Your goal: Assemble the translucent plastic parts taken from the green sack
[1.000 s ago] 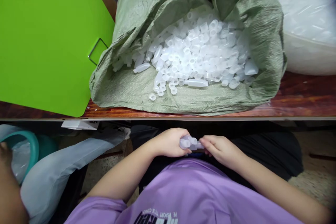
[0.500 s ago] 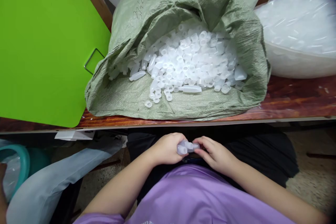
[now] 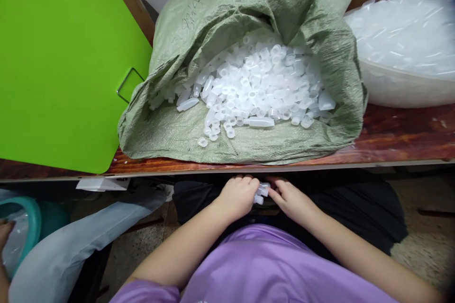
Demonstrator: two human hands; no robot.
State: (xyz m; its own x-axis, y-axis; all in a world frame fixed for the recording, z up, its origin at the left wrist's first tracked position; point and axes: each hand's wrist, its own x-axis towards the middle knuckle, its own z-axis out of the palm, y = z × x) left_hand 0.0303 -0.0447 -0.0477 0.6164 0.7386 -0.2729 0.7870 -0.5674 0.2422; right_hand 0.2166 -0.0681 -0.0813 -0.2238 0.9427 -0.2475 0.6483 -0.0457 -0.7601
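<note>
My left hand (image 3: 241, 197) is closed around several small translucent plastic pieces (image 3: 262, 190), which stick out on its right side. They have short tube-like ends. The fingertips of my right hand (image 3: 289, 198) touch the outer end of one piece; its thumb is below it. Both hands are over my lap, under the front edge of the table. Beyond them a green woven sack (image 3: 249, 147) lies on its side with its mouth towards me. Inside is a heap of similar whitish pieces (image 3: 256, 87), some short and ring-like, some long and flat-ended.
A bright green board (image 3: 64, 66) with a wire handle stands at left. At right sits a large bag of clear plastic pieces (image 3: 408, 42) on the reddish wooden table (image 3: 401, 135). Lower left, another person's hand (image 3: 4, 236) is at a teal tub (image 3: 33, 227).
My left hand has turned over, back upwards, and both hands have shifted slightly right and towards the table. The plastic pieces now show less, further right. The view has shifted a little.
</note>
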